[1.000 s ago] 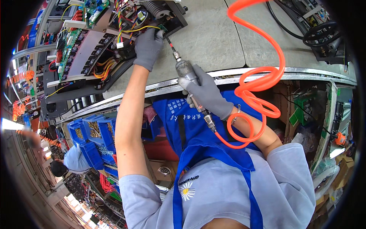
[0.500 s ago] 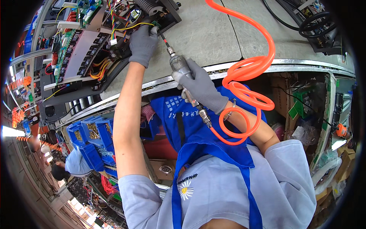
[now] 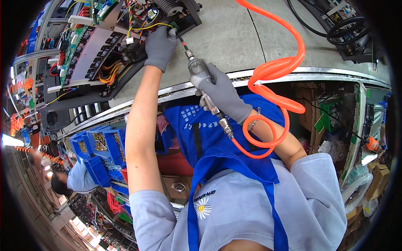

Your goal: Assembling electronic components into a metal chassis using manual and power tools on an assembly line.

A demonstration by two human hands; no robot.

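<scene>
In my right hand (image 3: 222, 93), gloved in grey, is a pneumatic screwdriver (image 3: 198, 69), gripped round its body. Its long thin bit slants up and left to a small green circuit board (image 3: 174, 26) at the inner edge of an open machine chassis (image 3: 193, 16). My left hand (image 3: 161, 48), in a matching glove, has its fingers closed at that small board, close to the bit's tip. A yellow wire (image 3: 150, 26) runs just above those fingers. The exact contact of tip and screw is too small to see.
An orange air hose (image 3: 289, 62) loops from the tool across the grey bench (image 3: 228, 33). Circuit boards and wire bundles (image 3: 109, 75) fill the chassis at left. Blue bins (image 3: 100, 144) of screws hang below. Another chassis (image 3: 356, 37) stands at far right. A co-worker (image 3: 79, 178) is at lower left.
Both hands and the screwdriver keep the same pose, shifted very slightly in the picture. The hose loops have swung a little to the right.
</scene>
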